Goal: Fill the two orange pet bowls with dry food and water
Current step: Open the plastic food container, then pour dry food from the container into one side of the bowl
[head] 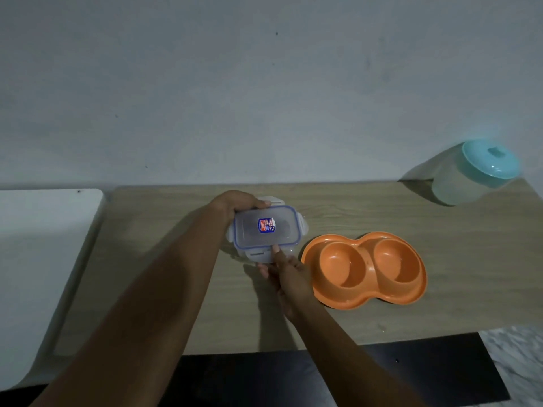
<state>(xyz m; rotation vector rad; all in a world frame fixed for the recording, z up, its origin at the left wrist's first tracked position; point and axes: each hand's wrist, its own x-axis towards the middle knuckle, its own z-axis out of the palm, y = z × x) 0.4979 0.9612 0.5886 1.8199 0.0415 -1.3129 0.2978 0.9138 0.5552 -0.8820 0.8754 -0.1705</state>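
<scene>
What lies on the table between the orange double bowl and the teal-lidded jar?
Nothing: in the head view, only bare wooden tabletop separates the orange double bowl from the teal-lidded jar.

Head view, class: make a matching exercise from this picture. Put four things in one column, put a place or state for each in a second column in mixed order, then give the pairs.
Things
1. clear container
2. orange double bowl
3. jar with teal lid
4. wooden table

Place or state
A. far right, near the wall
B. held by the left hand and right hand
C. both wells empty
D. underneath everything

Pairs: 1-B, 2-C, 3-A, 4-D
</scene>
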